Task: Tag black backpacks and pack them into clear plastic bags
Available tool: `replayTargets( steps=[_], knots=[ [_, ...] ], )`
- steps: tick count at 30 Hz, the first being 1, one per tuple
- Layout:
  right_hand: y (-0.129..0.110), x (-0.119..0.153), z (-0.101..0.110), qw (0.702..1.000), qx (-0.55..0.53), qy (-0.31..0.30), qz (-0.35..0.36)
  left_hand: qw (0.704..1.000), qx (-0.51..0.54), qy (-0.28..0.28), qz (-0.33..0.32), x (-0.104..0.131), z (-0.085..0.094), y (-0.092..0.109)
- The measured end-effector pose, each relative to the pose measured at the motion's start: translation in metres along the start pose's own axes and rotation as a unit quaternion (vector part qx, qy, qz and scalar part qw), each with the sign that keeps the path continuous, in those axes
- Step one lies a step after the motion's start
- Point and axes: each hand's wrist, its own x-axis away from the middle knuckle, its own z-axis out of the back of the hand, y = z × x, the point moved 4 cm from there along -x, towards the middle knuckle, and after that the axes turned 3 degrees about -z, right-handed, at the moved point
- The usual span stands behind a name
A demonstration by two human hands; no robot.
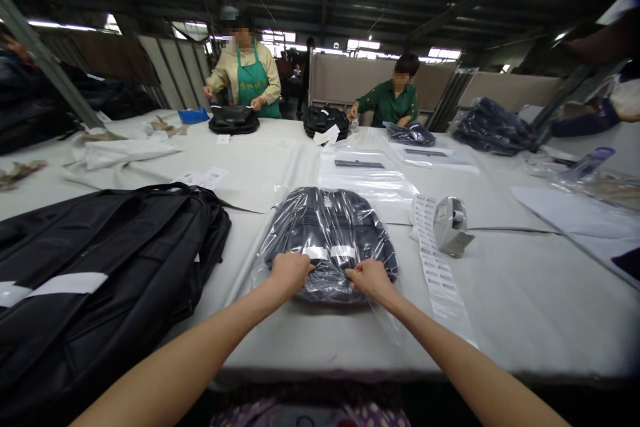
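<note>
A dark bag [327,213] lies in clear film [327,288] on a white-covered desk [515,300], btwn two bare hands. L hand [291,273] & R hand [373,279] meet the bag's near end, a gap btwn them; fingers [306,262] of each look closed in a pinch on the film, tho the exact grip is partly hidden. Step in hand, by the look of it: working loose film at the bag's near end. Next move calls for an even two-handed pull or tuck, w/ care not to tear the film. L of the bag, black packs [150,213]; R of it, a label strip [434,257] & what looks like a tape dispenser [447,225]. Beyond the bag, flat sleeves [363,180], then a co-worker [245,73] in an apron [254,83] & a second co-worker [399,97] in green.
</note>
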Motion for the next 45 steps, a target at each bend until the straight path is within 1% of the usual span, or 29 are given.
replayTargets(
  steps=[4, 8, 11, 14, 19, 23, 28, 31, 32, 33, 34, 35, 36, 37, 38, 39, 41, 42, 44, 45],
  knots=[
    [0.003, -0.002, -0.003, 1.000, -0.001, -0.011, 0.001, 0.999, 0.007, 0.017, -0.030, 0.004, 0.006, -0.012],
    [0.005, -0.002, -0.004, 0.999, -0.016, -0.036, 0.014, 0.999, 0.022, 0.003, -0.041, -0.007, 0.004, -0.021],
    [0.007, -0.002, -0.004, 0.997, -0.031, -0.065, 0.024, 0.999, 0.029, -0.011, -0.041, -0.013, 0.003, -0.023],
    [0.008, -0.002, -0.005, 0.995, -0.042, -0.088, 0.035, 0.999, 0.032, -0.017, -0.040, -0.015, 0.003, -0.023],
    [0.007, 0.000, -0.004, 0.992, -0.054, -0.100, 0.054, 0.999, 0.031, -0.023, -0.038, -0.015, 0.003, -0.023],
    [0.008, 0.001, -0.003, 0.994, -0.056, -0.080, 0.042, 0.998, 0.032, -0.020, -0.043, -0.017, 0.000, -0.027],
    [0.009, 0.001, -0.007, 0.999, -0.019, -0.010, 0.025, 0.998, 0.022, -0.001, -0.062, -0.013, -0.004, -0.029],
    [0.009, 0.002, -0.007, 0.999, 0.009, 0.027, 0.029, 0.995, 0.012, 0.029, -0.096, -0.007, 0.000, -0.026],
    [0.009, 0.002, -0.007, 0.999, 0.015, 0.033, 0.029, 0.991, 0.008, 0.041, -0.125, -0.006, 0.002, -0.023],
    [0.009, 0.003, -0.007, 0.999, 0.020, 0.037, 0.029, 0.982, 0.005, 0.051, -0.182, -0.005, 0.005, -0.018],
    [0.009, 0.003, -0.007, 0.999, 0.022, 0.038, 0.029, 0.962, 0.000, 0.058, -0.266, -0.004, 0.007, -0.010],
    [0.008, 0.003, -0.007, 0.999, 0.023, 0.036, 0.028, 0.929, -0.004, 0.059, -0.365, -0.002, 0.009, -0.002],
    [0.008, 0.002, -0.007, 0.999, 0.023, 0.034, 0.027, 0.885, -0.008, 0.056, -0.461, 0.000, 0.009, 0.006],
    [0.007, 0.001, -0.008, 0.999, 0.021, 0.030, 0.023, 0.842, -0.009, 0.050, -0.538, 0.001, 0.009, 0.012],
    [0.005, -0.002, -0.008, 0.999, 0.017, 0.023, 0.019, 0.811, -0.007, 0.043, -0.584, 0.001, 0.008, 0.016],
    [0.003, -0.004, -0.008, 1.000, 0.013, 0.014, 0.012, 0.801, -0.001, 0.036, -0.597, -0.002, 0.006, 0.019],
    [-0.001, -0.010, -0.004, 1.000, -0.003, -0.019, 0.001, 0.809, 0.012, 0.025, -0.587, -0.010, 0.002, 0.024],
    [-0.002, -0.011, 0.001, 0.999, -0.014, -0.039, -0.003, 0.814, 0.016, 0.021, -0.580, -0.013, 0.000, 0.025],
    [0.000, -0.006, 0.020, 0.997, -0.044, -0.069, -0.004, 0.817, 0.017, 0.023, -0.576, -0.015, -0.003, 0.026],
    [0.004, 0.002, 0.034, 0.996, -0.060, -0.067, 0.016, 0.816, 0.017, 0.029, -0.577, -0.015, -0.004, 0.026]
  ],
)
